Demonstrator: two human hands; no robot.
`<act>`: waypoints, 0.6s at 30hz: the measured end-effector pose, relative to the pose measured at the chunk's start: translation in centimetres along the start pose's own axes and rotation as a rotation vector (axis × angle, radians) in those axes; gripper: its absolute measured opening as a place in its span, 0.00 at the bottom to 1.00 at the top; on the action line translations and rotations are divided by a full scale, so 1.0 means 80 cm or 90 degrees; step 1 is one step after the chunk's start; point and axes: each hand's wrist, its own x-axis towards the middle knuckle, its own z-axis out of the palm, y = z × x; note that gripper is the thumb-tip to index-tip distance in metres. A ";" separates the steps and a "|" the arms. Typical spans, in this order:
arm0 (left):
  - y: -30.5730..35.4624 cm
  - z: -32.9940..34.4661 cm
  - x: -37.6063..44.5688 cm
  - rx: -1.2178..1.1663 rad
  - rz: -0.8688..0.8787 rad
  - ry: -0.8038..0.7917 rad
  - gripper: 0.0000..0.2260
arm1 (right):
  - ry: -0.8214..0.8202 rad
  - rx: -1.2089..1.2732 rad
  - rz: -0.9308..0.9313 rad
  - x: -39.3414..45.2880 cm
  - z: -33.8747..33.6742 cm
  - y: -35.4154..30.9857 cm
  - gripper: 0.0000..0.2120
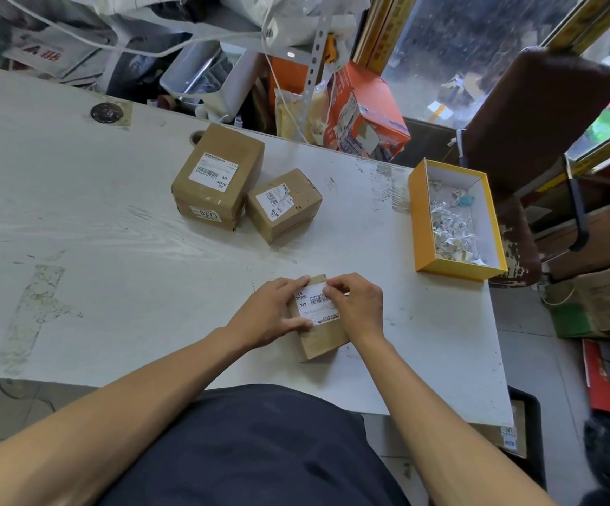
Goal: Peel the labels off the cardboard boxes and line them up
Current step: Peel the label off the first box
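Your white, scuffed wood-grain bench [77, 199] carries everything here. Well beyond your right hand [356, 304], toward the bench's right edge, lies the open yellow cardboard tray with a white inside [418, 213]; a heap of crumpled white paper scraps [451, 228] sits in it. Well beyond your left hand [272, 314] stands the large brown cardboard box [219, 177], a white barcode label on its top and a smaller white sticker reading 0275 on its near side. Touching its right side, or very nearly so, is the medium brown cardboard box [283, 204], whose white label looks partly torn.

Between your hands, close to the near edge of the bench, lies the small brown cardboard box [320, 339] you are working on. Your left hand grips its left side, thumb pressed on the top face and fingers wrapped over the far corner. Your right hand is curled over the box's right side, its fingertips [327, 288] pinching at the far edge of the white barcode label [312, 304] on top. Whether that edge has lifted from the cardboard is hard to make out from this angle.
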 end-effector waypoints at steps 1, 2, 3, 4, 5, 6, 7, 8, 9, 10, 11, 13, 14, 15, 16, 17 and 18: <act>-0.001 0.000 -0.001 -0.004 -0.004 -0.004 0.37 | 0.001 0.010 0.009 0.002 0.000 0.000 0.03; -0.001 0.000 -0.001 -0.012 -0.007 -0.001 0.37 | 0.003 0.019 0.018 0.003 0.000 -0.001 0.03; -0.001 0.000 -0.001 -0.020 -0.008 0.004 0.37 | 0.004 0.024 0.024 0.004 0.001 -0.002 0.02; -0.001 -0.001 0.000 -0.030 -0.007 0.008 0.36 | 0.000 0.022 0.027 0.005 0.001 -0.004 0.02; -0.002 -0.001 0.000 -0.044 -0.007 0.010 0.36 | -0.005 0.014 0.025 0.006 0.002 -0.005 0.02; -0.002 -0.001 0.001 -0.060 -0.008 0.013 0.35 | -0.013 0.004 0.022 0.007 0.002 -0.005 0.02; -0.003 -0.001 0.001 -0.076 -0.009 0.017 0.33 | -0.019 -0.008 0.018 0.008 0.002 -0.005 0.03; -0.004 -0.001 0.002 -0.088 -0.008 0.024 0.32 | -0.024 -0.019 0.018 0.008 0.001 -0.004 0.03; -0.005 -0.001 0.003 -0.098 -0.004 0.033 0.30 | -0.027 -0.025 0.023 0.009 0.000 -0.003 0.04; -0.005 -0.001 0.004 -0.104 0.001 0.043 0.29 | -0.030 -0.027 0.030 0.009 0.000 -0.001 0.04; -0.004 -0.002 0.006 -0.106 0.004 0.049 0.28 | -0.033 -0.027 0.033 0.009 -0.001 0.001 0.04; -0.003 -0.003 0.008 -0.113 0.003 0.050 0.27 | -0.040 -0.030 0.027 0.008 0.000 0.002 0.04; -0.003 -0.004 0.009 -0.116 -0.001 0.046 0.27 | -0.038 -0.024 0.023 0.007 0.000 0.003 0.03; -0.003 -0.004 0.010 -0.116 -0.005 0.042 0.27 | -0.033 -0.006 0.016 0.005 -0.001 0.003 0.01; -0.003 -0.004 0.010 -0.115 -0.006 0.038 0.27 | -0.027 0.019 0.011 0.002 -0.001 0.004 0.04; -0.004 -0.005 0.010 -0.114 -0.006 0.036 0.27 | -0.024 0.043 0.008 -0.001 -0.002 0.004 0.09; -0.004 -0.004 0.010 -0.112 -0.005 0.035 0.28 | -0.017 0.057 0.006 -0.002 -0.002 0.005 0.12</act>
